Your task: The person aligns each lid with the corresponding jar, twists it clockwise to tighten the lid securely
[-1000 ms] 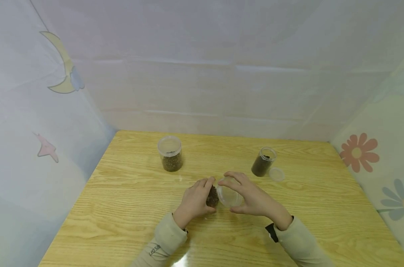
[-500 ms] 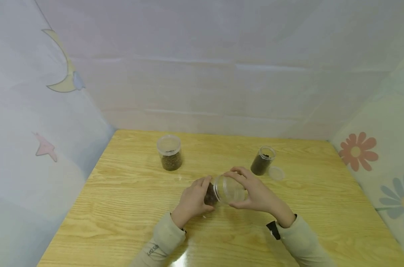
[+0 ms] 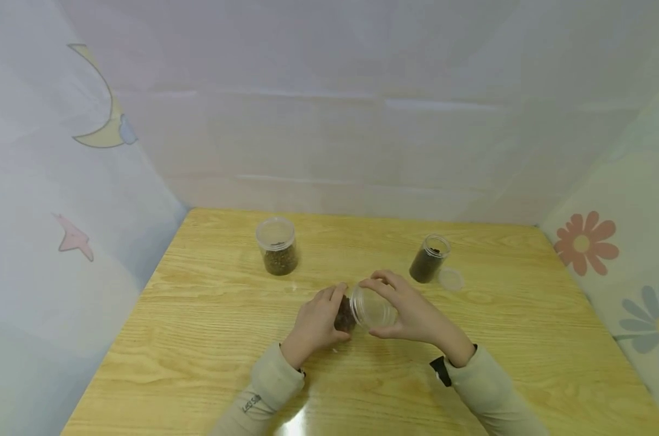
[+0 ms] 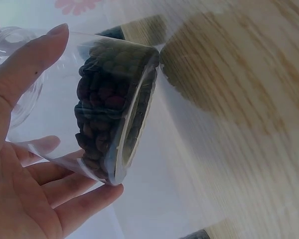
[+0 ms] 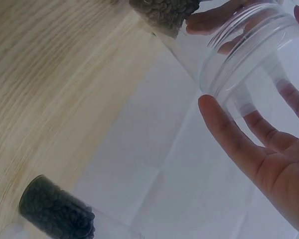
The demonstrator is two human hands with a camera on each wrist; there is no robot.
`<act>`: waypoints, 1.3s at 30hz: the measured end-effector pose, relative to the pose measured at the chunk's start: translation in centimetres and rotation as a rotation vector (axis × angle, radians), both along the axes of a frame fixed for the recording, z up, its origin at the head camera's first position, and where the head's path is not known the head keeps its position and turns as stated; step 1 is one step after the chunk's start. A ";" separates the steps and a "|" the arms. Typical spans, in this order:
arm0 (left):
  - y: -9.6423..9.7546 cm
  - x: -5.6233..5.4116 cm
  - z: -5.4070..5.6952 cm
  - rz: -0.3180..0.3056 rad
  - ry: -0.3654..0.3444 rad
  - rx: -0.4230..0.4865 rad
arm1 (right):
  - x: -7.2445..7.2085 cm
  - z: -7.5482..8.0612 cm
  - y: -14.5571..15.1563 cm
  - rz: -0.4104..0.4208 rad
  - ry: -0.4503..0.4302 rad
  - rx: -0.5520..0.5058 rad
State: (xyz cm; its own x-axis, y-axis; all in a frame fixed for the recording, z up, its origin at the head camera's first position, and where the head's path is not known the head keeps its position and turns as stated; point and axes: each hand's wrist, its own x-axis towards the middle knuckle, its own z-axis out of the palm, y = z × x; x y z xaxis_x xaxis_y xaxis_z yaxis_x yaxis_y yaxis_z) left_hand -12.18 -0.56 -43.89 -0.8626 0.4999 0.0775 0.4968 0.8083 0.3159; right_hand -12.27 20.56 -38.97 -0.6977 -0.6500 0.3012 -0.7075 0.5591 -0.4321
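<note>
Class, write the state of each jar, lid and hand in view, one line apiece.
Held jar: tilted, partly filled with dark pieces.
Clear lid: at the held jar's mouth; fully seated or not, cannot tell.
Far left jar: upright, partly filled, seemingly lidded.
Far right jar: upright, open, partly filled.
Small lid: off, lying beside the far right jar.
Left hand: gripping the held jar.
Right hand: gripping the clear lid.

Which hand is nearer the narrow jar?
Right: the right hand is just in front of the narrow jar; the left hand is farther off, front and left.
</note>
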 end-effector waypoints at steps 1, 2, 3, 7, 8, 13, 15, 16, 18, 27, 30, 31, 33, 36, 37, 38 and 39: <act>0.0 0.0 0.0 0.001 -0.002 -0.002 | 0.0 0.0 0.0 -0.002 0.003 0.001; 0.0 0.0 0.1 0.002 -0.005 -0.004 | 0.0 0.0 -0.1 -0.004 0.005 0.002; 0.0 0.0 0.1 0.003 -0.008 -0.004 | 0.0 0.0 -0.1 -0.005 0.007 0.003; 0.1 0.0 0.1 0.004 -0.012 -0.009 | 0.0 0.0 -0.2 -0.011 0.010 0.014; 0.1 0.0 0.1 0.004 -0.010 -0.010 | 0.0 -0.1 -0.2 -0.012 0.011 0.017; 0.1 0.0 0.0 0.004 -0.005 -0.012 | 0.0 -0.1 -0.3 -0.022 0.007 0.025; 0.1 0.0 0.0 0.004 -0.005 -0.009 | 0.0 -0.1 -0.4 -0.028 0.001 0.025; 0.0 0.0 0.0 0.004 -0.005 -0.006 | 0.0 0.0 -0.4 -0.030 -0.003 0.023; 0.0 0.0 0.0 0.005 -0.005 -0.004 | 0.1 0.0 -0.5 -0.037 -0.003 0.028; 0.0 0.0 0.0 0.012 -0.004 -0.007 | 0.1 0.2 -0.7 -0.050 -0.020 0.027; 0.0 0.0 0.0 0.015 -0.002 -0.008 | 0.1 0.1 -0.7 -0.054 -0.019 0.033; 0.0 0.0 0.0 0.016 -0.001 -0.009 | 0.1 0.1 -0.7 -0.054 -0.019 0.034; 0.0 0.0 -0.1 0.017 0.005 -0.010 | 0.1 0.1 -0.8 -0.056 -0.018 0.037; 0.0 0.0 -0.1 0.013 0.018 -0.007 | 0.1 0.1 -0.8 -0.061 -0.028 0.043; 0.0 0.0 -0.1 0.011 0.024 -0.005 | 0.1 0.1 -0.8 -0.064 -0.036 0.044; 0.0 0.0 -0.1 0.009 0.028 -0.003 | 0.2 0.1 -0.8 -0.069 -0.042 0.047; 0.0 0.0 -0.1 0.007 0.031 -0.002 | 0.2 0.1 -0.8 -0.073 -0.048 0.048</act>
